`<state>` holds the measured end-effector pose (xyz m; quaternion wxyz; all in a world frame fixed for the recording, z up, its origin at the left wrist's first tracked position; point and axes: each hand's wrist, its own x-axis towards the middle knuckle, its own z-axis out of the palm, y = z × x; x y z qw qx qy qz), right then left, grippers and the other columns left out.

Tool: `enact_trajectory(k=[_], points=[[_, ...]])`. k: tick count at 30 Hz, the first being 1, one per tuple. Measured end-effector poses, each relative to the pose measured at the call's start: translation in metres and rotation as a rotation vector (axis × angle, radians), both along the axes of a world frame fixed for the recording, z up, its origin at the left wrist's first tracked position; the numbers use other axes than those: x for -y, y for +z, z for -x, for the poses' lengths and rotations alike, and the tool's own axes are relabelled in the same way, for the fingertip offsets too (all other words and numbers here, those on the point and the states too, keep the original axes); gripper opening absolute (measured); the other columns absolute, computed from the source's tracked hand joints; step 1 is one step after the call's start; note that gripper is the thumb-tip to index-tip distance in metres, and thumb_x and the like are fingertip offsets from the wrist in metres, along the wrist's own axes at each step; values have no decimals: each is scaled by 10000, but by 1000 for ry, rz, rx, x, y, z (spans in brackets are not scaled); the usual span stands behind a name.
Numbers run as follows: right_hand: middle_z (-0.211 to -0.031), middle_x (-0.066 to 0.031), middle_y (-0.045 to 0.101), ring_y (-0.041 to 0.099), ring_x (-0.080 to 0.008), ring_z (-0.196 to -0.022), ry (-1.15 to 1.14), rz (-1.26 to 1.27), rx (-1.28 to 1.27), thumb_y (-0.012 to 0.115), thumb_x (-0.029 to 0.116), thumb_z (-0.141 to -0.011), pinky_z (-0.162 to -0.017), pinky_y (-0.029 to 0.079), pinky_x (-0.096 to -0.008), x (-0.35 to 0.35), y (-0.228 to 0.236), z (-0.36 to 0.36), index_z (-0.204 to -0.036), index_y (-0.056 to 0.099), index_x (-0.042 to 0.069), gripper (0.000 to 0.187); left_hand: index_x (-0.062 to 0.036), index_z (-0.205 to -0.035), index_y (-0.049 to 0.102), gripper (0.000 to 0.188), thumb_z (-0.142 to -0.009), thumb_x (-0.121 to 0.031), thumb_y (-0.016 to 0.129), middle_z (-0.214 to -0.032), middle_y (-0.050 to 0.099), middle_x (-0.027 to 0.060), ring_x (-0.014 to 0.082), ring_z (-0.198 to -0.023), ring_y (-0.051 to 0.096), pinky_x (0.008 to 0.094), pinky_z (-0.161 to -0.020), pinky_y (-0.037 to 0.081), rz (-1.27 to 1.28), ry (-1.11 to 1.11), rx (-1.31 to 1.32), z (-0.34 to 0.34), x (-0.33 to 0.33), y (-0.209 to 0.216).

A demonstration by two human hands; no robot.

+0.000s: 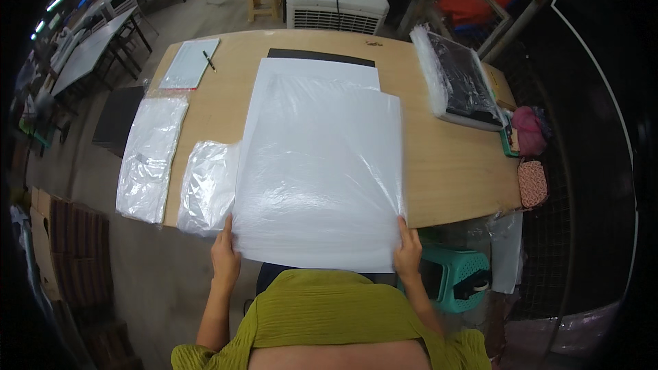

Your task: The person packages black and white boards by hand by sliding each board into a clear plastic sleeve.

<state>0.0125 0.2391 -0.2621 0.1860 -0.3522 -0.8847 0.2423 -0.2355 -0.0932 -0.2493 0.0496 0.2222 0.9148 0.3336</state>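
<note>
A large white sheet in a clear plastic sleeve spans the front middle of the table, its near edge overhanging toward me. My left hand grips its left edge near the lower corner, and my right hand grips the opposite edge at about the same height. Both hands are closed, with fingers partly hidden under the sleeve. Beneath it lies another white sheet, with a black sheet showing at the far end. Left of the sleeve, a smaller pile of clear plastic bags lies close to my left hand.
On the wooden table, a plastic-wrapped stack and a notepad with a pen lie left. Wrapped black panels, a pink bundle and a woven pouch sit right. A green stool stands below.
</note>
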Motion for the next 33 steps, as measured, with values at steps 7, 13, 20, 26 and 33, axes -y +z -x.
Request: enact_trajectory(k=[7, 13, 20, 26, 33], points=[[-1128, -155, 646, 541, -150, -575, -116, 604, -322, 403, -58, -850, -561, 497, -295, 31, -18, -63, -1234, 611, 60, 452, -99, -1341, 511, 666, -724, 153, 497, -800, 582, 177, 284, -691, 597, 345, -665, 498, -110, -305, 275, -34, 26, -3], [-827, -10, 668, 427, -36, -444, -488, 628, -350, 464, 60, -921, -375, 391, -205, -46, -41, -140, -1176, 664, 123, 329, -115, -1306, 546, 506, -816, -36, 645, -771, 579, 129, 257, -661, 598, 366, -617, 503, -56, -616, 89, -74, -77, -12], [-808, -83, 670, 447, -122, -430, -707, 381, -5, 361, -77, -795, -377, 371, -263, -223, -43, -308, -1028, 738, 128, 489, 62, -1461, 43, 974, -846, -349, 679, -1337, 358, 247, 298, -944, 609, 352, -875, 491, 116, -1505, 759, -183, -278, -45], [-804, -110, 648, 476, -139, -451, -828, 476, -172, 359, -116, -731, -381, 393, -277, -295, -87, -319, -1113, 698, 99, 554, 76, -1438, -97, 1169, -784, -447, 718, -1436, 171, 349, 374, -1093, 539, 372, -968, 427, 163, -1477, 554, -212, -314, -117], [-811, -128, 630, 498, -152, -468, -818, 514, -227, 415, -121, -680, -402, 412, -281, -299, -113, -292, -1158, 661, 81, 575, 67, -1438, -106, 1173, -790, -493, 695, -1454, 105, 392, 433, -1261, 417, 377, -1078, 329, 298, -1573, 645, -217, -300, -121]])
